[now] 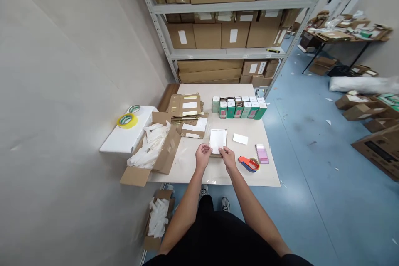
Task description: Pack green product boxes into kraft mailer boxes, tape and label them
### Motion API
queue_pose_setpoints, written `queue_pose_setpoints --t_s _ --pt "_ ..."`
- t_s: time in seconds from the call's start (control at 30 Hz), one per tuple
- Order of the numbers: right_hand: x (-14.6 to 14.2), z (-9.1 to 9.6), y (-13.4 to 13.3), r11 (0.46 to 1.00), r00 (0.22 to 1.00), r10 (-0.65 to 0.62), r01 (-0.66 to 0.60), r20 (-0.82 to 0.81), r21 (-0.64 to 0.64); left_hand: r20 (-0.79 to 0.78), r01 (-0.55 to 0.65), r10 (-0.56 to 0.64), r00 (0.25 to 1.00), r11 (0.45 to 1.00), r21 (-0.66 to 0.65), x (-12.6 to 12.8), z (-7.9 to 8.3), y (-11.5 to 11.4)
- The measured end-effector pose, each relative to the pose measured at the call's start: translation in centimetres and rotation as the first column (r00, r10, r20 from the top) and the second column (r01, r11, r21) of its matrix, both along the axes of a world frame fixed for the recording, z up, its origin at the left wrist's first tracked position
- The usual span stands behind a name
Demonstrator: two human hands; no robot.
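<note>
A white paper sheet [217, 139] lies over a small brown cardboard box [216, 155] near the front of the table. My left hand [203, 156] has its fingers curled and pinched at the sheet's lower left edge. At the lower right corner, my right hand [228, 158] pinches the sheet with the thumb on top. Right of the box lies a small white rectangular piece [240, 139]. An orange and blue tape dispenser [249, 164] rests beside my right hand, next to a blurred pink packet [262, 154].
Flattened cardboard [185, 106] is stacked at the left. Several green and white boxes [238, 109] stand behind. An open carton [165, 149] of white paper strips borders the table, near tape rolls [127, 121] on a white block. Shelving [224, 53] with cartons rises behind.
</note>
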State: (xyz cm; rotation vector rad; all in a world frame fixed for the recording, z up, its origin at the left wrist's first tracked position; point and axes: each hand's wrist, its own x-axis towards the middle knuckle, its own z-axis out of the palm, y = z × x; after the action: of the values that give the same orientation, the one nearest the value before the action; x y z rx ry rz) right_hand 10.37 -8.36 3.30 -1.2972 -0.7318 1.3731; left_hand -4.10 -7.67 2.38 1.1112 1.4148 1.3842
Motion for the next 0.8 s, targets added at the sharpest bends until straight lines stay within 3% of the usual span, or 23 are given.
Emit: queue_pose_setpoints --t_s 0.1,0.23,0.3,0.37,0.43,0.53,0.6,0.8 --pt "1.1 -1.9 1.1 0.997 0.996 -0.059 0.062 0.065 -0.047 -0.009 0.073 -0.074 0.997 0.994 -0.081 1.1 -1.7 1.7" --pt "2.4 -3.7 2.7 0.972 0.975 -0.186 0.200 0.119 -0.120 -0.153 -0.017 -0.009 0.988 0.986 -0.165 2.6 -3.8 4.2" --pt "3.1 -4.5 3.4 0.952 0.954 -0.247 0.271 0.170 -0.139 -0.239 0.030 -0.080 0.968 0.979 -0.203 3.4 -4.9 5.6" --pt "3.7 -5.1 3.9 0.930 0.931 -0.297 0.333 0.214 -0.158 -0.331 0.144 -0.233 0.914 0.952 -0.270 4.2 -6.2 7.0" --pt "4.2 -5.9 4.1 0.908 0.910 -0.338 0.383 0.242 -0.170 -0.439 0.206 -0.381 0.814 0.895 -0.396 4.8 -7.6 8.0" --pt "4.5 -7.0 3.9 0.874 0.875 -0.403 0.455 0.269 -0.169 -0.535 0.163 -0.549 0.643 0.780 -0.605 5.5 -9.7 8.5" --pt "4.4 -7.9 3.7 0.854 0.852 -0.439 0.494 0.283 -0.163 -0.550 0.141 -0.607 0.574 0.734 -0.664 5.7 -11.0 8.3" --pt "2.9 -10.1 3.2 0.833 0.843 -0.463 0.519 0.273 -0.190 -0.580 0.151 -0.618 0.531 0.742 -0.653 5.0 -12.7 7.6"
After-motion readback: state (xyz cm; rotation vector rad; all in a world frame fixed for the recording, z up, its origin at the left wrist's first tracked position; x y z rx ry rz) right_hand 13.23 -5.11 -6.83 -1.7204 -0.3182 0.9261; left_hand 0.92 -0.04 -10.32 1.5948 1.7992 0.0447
